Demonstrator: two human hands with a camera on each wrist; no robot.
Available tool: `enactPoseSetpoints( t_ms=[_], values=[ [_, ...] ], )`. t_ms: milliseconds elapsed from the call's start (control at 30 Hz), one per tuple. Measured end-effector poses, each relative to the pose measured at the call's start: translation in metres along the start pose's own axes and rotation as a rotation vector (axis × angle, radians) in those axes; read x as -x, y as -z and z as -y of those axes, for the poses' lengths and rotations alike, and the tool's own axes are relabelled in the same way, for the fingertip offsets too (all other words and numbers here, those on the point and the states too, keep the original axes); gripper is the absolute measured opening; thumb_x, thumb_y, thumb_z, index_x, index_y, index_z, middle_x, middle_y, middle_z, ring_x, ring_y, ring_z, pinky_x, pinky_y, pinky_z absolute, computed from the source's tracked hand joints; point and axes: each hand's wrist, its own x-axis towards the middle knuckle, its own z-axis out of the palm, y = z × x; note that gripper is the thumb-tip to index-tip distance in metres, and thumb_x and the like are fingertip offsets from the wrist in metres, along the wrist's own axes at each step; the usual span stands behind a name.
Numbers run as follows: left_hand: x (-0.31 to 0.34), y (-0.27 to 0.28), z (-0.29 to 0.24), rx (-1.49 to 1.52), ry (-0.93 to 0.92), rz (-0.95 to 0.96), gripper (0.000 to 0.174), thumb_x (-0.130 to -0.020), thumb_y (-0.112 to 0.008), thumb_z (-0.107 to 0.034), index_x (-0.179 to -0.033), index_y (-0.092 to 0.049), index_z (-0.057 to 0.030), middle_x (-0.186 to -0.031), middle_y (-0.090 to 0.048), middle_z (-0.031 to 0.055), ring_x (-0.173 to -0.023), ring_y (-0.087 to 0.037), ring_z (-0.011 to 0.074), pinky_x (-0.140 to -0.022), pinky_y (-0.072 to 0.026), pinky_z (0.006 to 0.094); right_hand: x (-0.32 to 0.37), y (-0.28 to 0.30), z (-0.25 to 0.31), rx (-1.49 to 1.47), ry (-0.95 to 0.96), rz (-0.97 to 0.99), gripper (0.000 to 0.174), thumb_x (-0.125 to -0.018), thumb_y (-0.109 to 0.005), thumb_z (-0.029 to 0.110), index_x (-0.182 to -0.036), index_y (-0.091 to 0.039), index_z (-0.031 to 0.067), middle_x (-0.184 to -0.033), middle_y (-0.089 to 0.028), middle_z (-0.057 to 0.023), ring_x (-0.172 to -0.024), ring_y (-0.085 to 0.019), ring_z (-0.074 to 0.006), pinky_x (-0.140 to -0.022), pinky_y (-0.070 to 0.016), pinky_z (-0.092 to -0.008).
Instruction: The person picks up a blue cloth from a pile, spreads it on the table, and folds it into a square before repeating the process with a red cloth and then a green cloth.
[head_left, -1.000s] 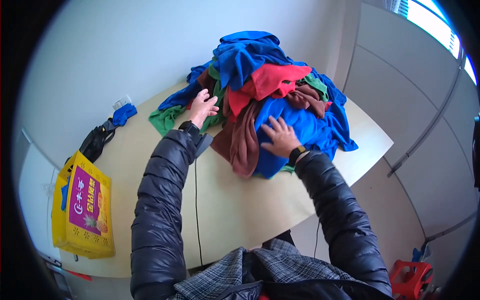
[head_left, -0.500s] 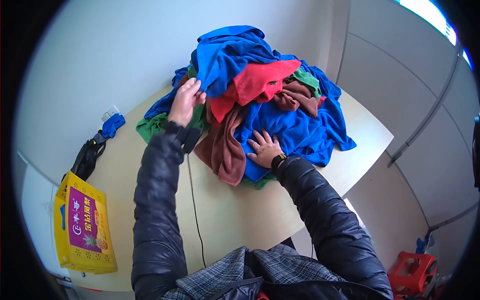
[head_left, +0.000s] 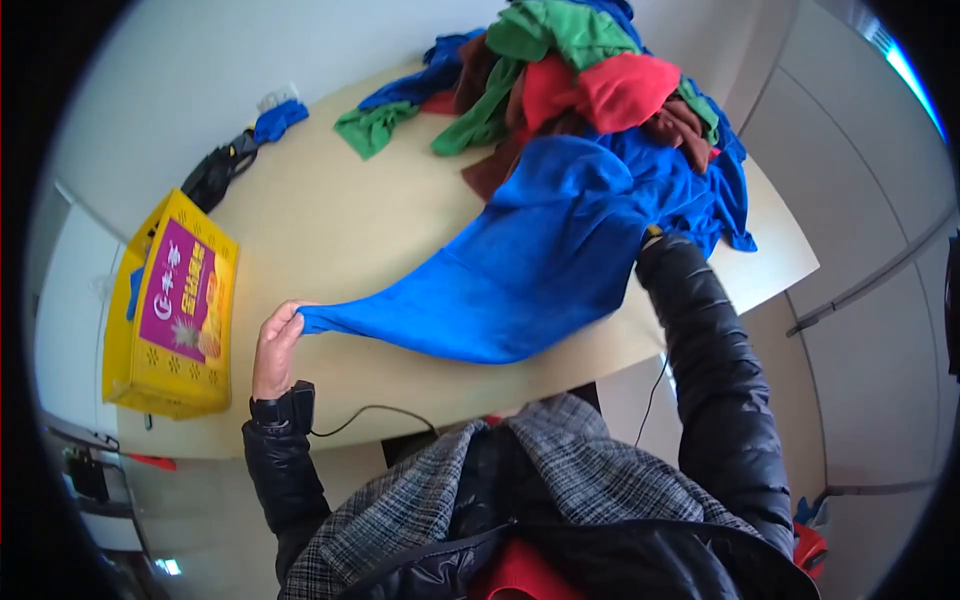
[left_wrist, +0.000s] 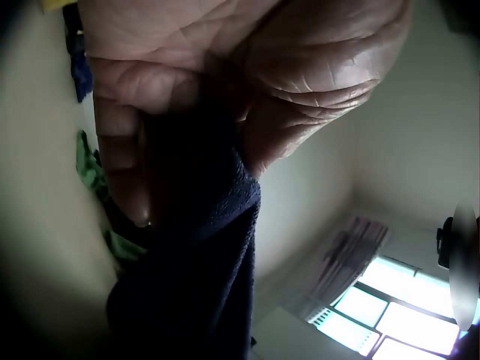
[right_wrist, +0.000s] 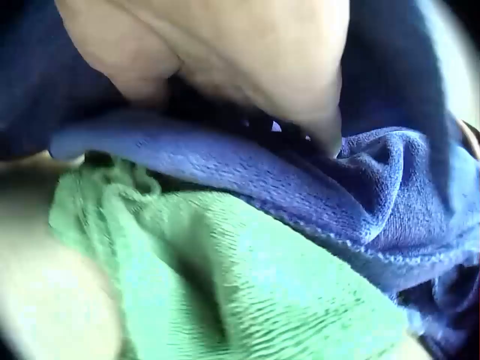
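Observation:
My left hand (head_left: 276, 350) pinches one corner of a blue cloth (head_left: 480, 285) at the left of the table. From that corner the cloth stretches in a sagging sweep to the pile at the right. The left wrist view shows the corner bunched between thumb and fingers. In the head view, my right hand is hidden behind the blue cloth at the pile's front. The right wrist view shows this right hand (right_wrist: 232, 56) against blue fabric, its fingertips largely hidden, with a green cloth (right_wrist: 225, 277) below. I cannot tell whether it grips the fabric.
Red (head_left: 630, 90), green (head_left: 570, 35) and brown (head_left: 485, 175) cloths lie heaped against the wall. A yellow box (head_left: 190, 385) stands at the table's left edge, near a black bag (head_left: 215, 175) and small blue cloth (head_left: 280, 120). A cable (head_left: 375, 408) runs along the front edge.
My left hand took hold of the top blue cloth and pulled it off the heap, down and left, baring green cloth beneath. My right hand, earlier flat on the pile, is now covered.

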Motion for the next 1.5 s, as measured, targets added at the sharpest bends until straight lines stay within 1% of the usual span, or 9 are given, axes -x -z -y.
enactPoseSetpoints(
  t_ms=[167, 367, 767, 900, 1000, 1067, 1100, 1167, 1500],
  values=[
    [0.067, 0.099, 0.086, -0.293, 0.085, -0.179, 0.022, -0.102, -0.053, -0.019, -0.106, -0.064, -0.0009, -0.095, -0.064, 0.0012, -0.090, -0.061, 0.0124, -0.085, -0.0471, 0.0295, 0.025, 0.027, 0.036, -0.504, -0.171, 0.009, 0.038, -0.101, -0.057, 0.026, -0.132, -0.064, 0.0048, -0.128, -0.068, -0.0134, -0.116, -0.063, -0.0261, -0.109, -0.0431, -0.0351],
    [0.095, 0.168, 0.156, -0.988, 0.111, -0.677, 0.014, -0.098, -0.056, -0.010, -0.107, -0.063, -0.0022, -0.098, -0.068, 0.0118, -0.095, -0.067, 0.0236, -0.084, -0.0513, 0.0346, 0.043, 0.037, 0.169, -0.189, -0.439, -0.005, 0.030, -0.099, -0.061, 0.019, -0.123, -0.067, 0.0008, -0.122, -0.070, -0.0122, -0.115, -0.063, -0.0193, -0.101, -0.0472, -0.0323],
    [-0.041, -0.019, 0.120, -1.124, -0.554, 0.125, 0.032, -0.083, -0.055, 0.003, -0.112, -0.066, -0.0056, -0.118, -0.064, 0.0172, -0.111, -0.060, 0.0373, -0.094, -0.0502, 0.0444, -0.040, -0.088, 0.214, 0.671, 0.308, -0.042, 0.040, -0.092, -0.062, 0.022, -0.129, -0.060, 0.0058, -0.117, -0.067, -0.0180, -0.113, -0.061, -0.0368, -0.098, -0.0496, -0.0423],
    [-0.040, 0.000, 0.111, -1.250, -0.372, 0.248, 0.022, -0.079, -0.055, 0.004, -0.098, -0.063, -0.0059, -0.100, -0.062, 0.0156, -0.099, -0.059, 0.0385, -0.084, -0.0495, 0.0473, -0.051, -0.093, 0.188, 0.488, -0.160, 0.049, 0.043, -0.095, -0.058, 0.026, -0.133, -0.056, 0.0050, -0.117, -0.067, -0.0194, -0.116, -0.061, -0.0359, -0.100, -0.0492, -0.0412],
    [-0.026, 0.028, 0.114, -1.155, -0.476, 0.102, 0.015, -0.076, -0.054, 0.005, -0.087, -0.057, -0.0052, -0.087, -0.056, 0.0152, -0.090, -0.056, 0.0397, -0.078, -0.0470, 0.0493, -0.039, -0.081, 0.113, 0.563, -0.061, 0.075, 0.043, -0.099, -0.054, 0.029, -0.134, -0.056, 0.0037, -0.119, -0.068, -0.0208, -0.115, -0.063, -0.0356, -0.100, -0.0494, -0.0405],
    [-0.008, 0.050, 0.108, -1.138, -0.458, 0.030, 0.016, -0.076, -0.055, 0.007, -0.087, -0.057, -0.0042, -0.088, -0.056, 0.0158, -0.090, -0.057, 0.0400, -0.078, -0.0474, 0.0480, -0.031, -0.067, 0.053, 1.162, 0.561, -0.038, 0.046, -0.098, -0.056, 0.029, -0.136, -0.055, 0.0028, -0.115, -0.069, -0.0207, -0.107, -0.066, -0.0360, -0.097, -0.0514, -0.0414],
    [0.003, 0.061, 0.103, -1.117, -0.458, -0.046, 0.017, -0.076, -0.055, 0.008, -0.088, -0.057, -0.0033, -0.089, -0.057, 0.0165, -0.090, -0.057, 0.0403, -0.079, -0.0478, 0.0468, -0.021, -0.069, 0.069, 1.141, 0.559, -0.025, 0.046, -0.098, -0.056, 0.029, -0.136, -0.055, 0.0028, -0.115, -0.069, -0.0207, -0.107, -0.066, -0.0360, -0.097, -0.0514, -0.0414],
    [0.024, 0.079, 0.093, -1.082, -0.420, -0.078, 0.017, -0.077, -0.057, 0.009, -0.090, -0.056, -0.0023, -0.091, -0.057, 0.0164, -0.089, -0.058, 0.0394, -0.078, -0.0481, 0.0445, -0.008, -0.042, 0.128, 0.327, -0.155, -0.018, 0.038, -0.096, -0.060, 0.022, -0.130, -0.060, 0.0048, -0.114, -0.069, -0.0211, -0.111, -0.066, -0.0336, -0.097, -0.0516, -0.0385],
    [0.134, 0.084, 0.073, -0.928, -0.282, -0.247, 0.016, -0.084, -0.066, 0.005, -0.095, -0.054, 0.0002, -0.093, -0.053, 0.0112, -0.081, -0.057, 0.0241, -0.072, -0.0470, 0.0313, 0.031, -0.073, 0.264, 0.492, 0.337, 0.029, 0.028, -0.089, -0.060, 0.013, -0.116, -0.067, 0.0109, -0.099, -0.068, -0.0132, -0.092, -0.067, -0.0351, -0.079, -0.0547, -0.0435]
  ],
)
